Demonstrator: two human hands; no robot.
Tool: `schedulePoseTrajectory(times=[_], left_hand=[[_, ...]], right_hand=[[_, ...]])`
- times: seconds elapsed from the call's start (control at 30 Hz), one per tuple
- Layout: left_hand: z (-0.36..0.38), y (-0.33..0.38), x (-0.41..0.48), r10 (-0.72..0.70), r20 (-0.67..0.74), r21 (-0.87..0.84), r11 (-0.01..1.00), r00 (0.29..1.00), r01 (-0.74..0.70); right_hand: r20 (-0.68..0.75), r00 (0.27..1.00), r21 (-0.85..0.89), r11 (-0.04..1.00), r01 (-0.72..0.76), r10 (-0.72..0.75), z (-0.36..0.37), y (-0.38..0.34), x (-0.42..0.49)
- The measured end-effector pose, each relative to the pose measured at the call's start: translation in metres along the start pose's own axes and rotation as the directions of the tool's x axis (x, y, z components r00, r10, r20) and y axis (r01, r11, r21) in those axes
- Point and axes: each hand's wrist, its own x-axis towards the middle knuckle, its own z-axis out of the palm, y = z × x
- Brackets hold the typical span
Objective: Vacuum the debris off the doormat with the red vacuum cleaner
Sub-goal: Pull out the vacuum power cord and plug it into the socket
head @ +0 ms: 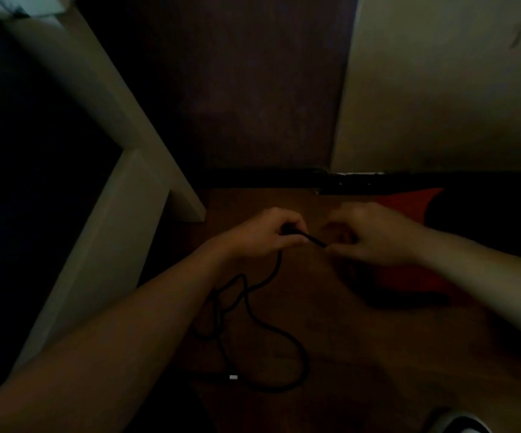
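Here the red vacuum cleaner (409, 281) looks dim, half hidden.

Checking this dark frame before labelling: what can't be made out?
Head view:
Vacuum: mostly behind the right hand, in shadow.
Cable tip: blurred between left hand and right hand.
Debris: too dark to see.
Shoe: cut by bottom edge.

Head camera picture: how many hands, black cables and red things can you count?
Hands: 2, the left hand and the right hand
Black cables: 1, the black cable between the two hands
Red things: 1, the red vacuum cleaner
Total: 4
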Motion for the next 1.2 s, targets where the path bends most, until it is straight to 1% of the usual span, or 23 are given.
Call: schedulePoseTrajectory(times=[0.07, 0.13, 0.23, 0.27, 0.33, 0.43, 0.53, 0.6, 0.63, 0.67, 0.7, 0.73, 0.77, 0.8, 0.83, 0.87, 0.97, 1.03, 1.13, 1.2], left_hand=[[0.001, -0.001, -0.003, 0.015, -0.049, -0.035, 0.999, 0.999, -0.017], [0.005, -0.005, -0.006, 0.001, -0.069, -0.097, 0.995, 0.998, -0.008], [0.01, -0.019, -0.014, -0.079, -0.077, -0.238, 0.97, 0.994, 0.059], [0.01, -0.024, -0.018, -0.115, -0.07, -0.232, 0.968, 0.991, 0.096], [0.005, -0.031, -0.028, -0.184, -0.047, -0.134, 0.975, 0.982, 0.177], [-0.002, -0.036, -0.044, -0.231, -0.075, -0.022, 0.973, 0.97, 0.23], [0.004, -0.033, -0.053, -0.281, -0.072, 0.057, 0.957, 0.957, 0.285], [0.013, -0.035, -0.058, -0.334, -0.076, 0.153, 0.927, 0.94, 0.342], [0.019, -0.037, -0.062, -0.378, -0.107, 0.18, 0.902, 0.92, 0.392], [0.026, -0.041, -0.067, -0.432, -0.17, 0.162, 0.874, 0.886, 0.457], [0.035, -0.045, -0.075, -0.501, -0.254, 0.081, 0.842, 0.827, 0.534], [0.046, -0.049, -0.085, -0.584, -0.335, -0.054, 0.795, 0.739, 0.604], [0.057, -0.05, -0.097, -0.659, -0.398, -0.19, 0.74, 0.638, 0.645], [0.07, -0.051, -0.109, -0.705, -0.43, -0.287, 0.699, 0.564, 0.655], [0.083, -0.052, -0.121, -0.723, -0.432, -0.329, 0.683, 0.539, 0.652], [0.095, -0.053, -0.132, -0.727, -0.407, -0.338, 0.682, 0.553, 0.649], [0.113, -0.055, -0.153, -0.702, -0.3, -0.263, 0.711, 0.645, 0.652], [0.115, -0.061, -0.161, -0.693, -0.23, -0.231, 0.721, 0.683, 0.653], [0.12, -0.069, -0.173, -0.711, -0.155, -0.202, 0.702, 0.685, 0.683], [0.124, -0.074, -0.179, -0.701, -0.161, -0.185, 0.713, 0.694, 0.677]], right_hand=[[0.03, 0.999, 0.161, 0.986, 0.034, -0.039, 0.014, -0.017, 0.014], [0.031, 0.999, 0.291, 0.957, 0.022, -0.032, 0.025, -0.021, 0.025], [-0.007, 0.999, 0.443, 0.896, -0.031, 0.038, 0.03, -0.015, 0.034], [-0.024, 0.996, 0.514, 0.856, -0.059, 0.082, 0.029, -0.01, 0.035], [-0.029, 0.986, 0.587, 0.802, -0.115, 0.163, 0.029, 0.0, 0.037], [-0.026, 0.977, 0.56, 0.812, -0.161, 0.212, 0.033, 0.008, 0.04], [-0.007, 0.978, 0.547, 0.82, -0.169, 0.206, 0.038, 0.011, 0.044], [0.019, 0.981, 0.513, 0.84, -0.176, 0.194, 0.042, 0.012, 0.047], [0.03, 0.981, 0.495, 0.85, -0.182, 0.193, 0.044, 0.013, 0.049], [0.035, 0.981, 0.479, 0.858, -0.185, 0.191, 0.046, 0.014, 0.053], [0.04, 0.982, 0.45, 0.874, -0.184, 0.186, 0.048, 0.014, 0.057], [0.041, 0.984, 0.412, 0.894, -0.176, 0.174, 0.05, 0.014, 0.062], [0.049, 0.985, 0.366, 0.915, -0.169, 0.163, 0.051, 0.012, 0.066], [0.05, 0.987, 0.323, 0.933, -0.16, 0.152, 0.054, 0.011, 0.07], [0.059, 0.988, 0.279, 0.948, -0.152, 0.141, 0.056, 0.009, 0.075], [0.073, 0.989, 0.242, 0.96, -0.141, 0.127, 0.058, 0.008, 0.078], [0.15, 0.982, 0.132, 0.982, -0.132, 0.112, 0.061, 0.004, 0.086], [0.188, 0.975, 0.066, 0.989, -0.132, 0.118, 0.065, 0.002, 0.086], [0.189, 0.98, -0.066, 0.996, -0.057, 0.068, 0.068, -0.002, 0.078], [0.158, 0.987, -0.148, 0.988, 0.045, -0.021, 0.069, -0.008, 0.071]])
